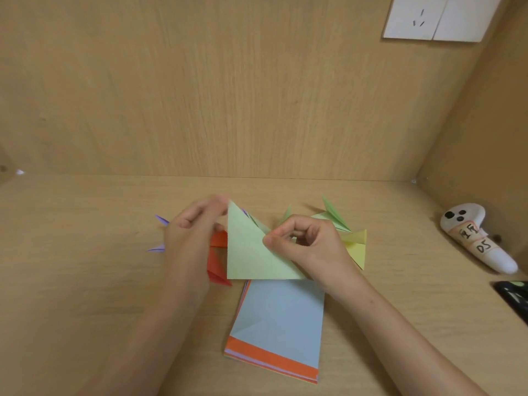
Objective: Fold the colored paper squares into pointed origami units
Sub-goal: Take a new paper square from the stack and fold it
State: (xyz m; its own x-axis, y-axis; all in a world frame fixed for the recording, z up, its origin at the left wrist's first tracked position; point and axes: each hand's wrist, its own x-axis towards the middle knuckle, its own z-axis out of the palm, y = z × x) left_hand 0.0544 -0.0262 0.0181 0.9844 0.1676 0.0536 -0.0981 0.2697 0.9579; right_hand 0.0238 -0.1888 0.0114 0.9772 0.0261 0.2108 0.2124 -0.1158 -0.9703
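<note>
The left hand [194, 230] pinches the top corner of a pale green paper [248, 252] folded to a triangle, its fingertips blurred there. The right hand [308, 244], fingers curled, pinches the paper's slanted edge about halfway down. The sheet stands between the two hands, its lower edge just over the far end of a stack of paper squares [280, 315]. That stack lies on the wooden desk [85, 252] with a light blue sheet on top and an orange one showing along its near edge. A red folded unit [217, 261] is mostly hidden behind the left hand and the green sheet. Only the pointed tips of purple units [160, 220] stick out past that hand's far side. Beyond the right hand lie a yellow unit [357, 250], partly covered by the hand, and pointed green units [334, 217]. Far right rests a white controller [501, 261] with a taped label [480, 241]. Its lower line reads like "DS" or "05", and the handwriting above is not legible. A black object [514, 298] is cut off by the right edge. A white socket plate [414, 18] sits on the back panel.
</note>
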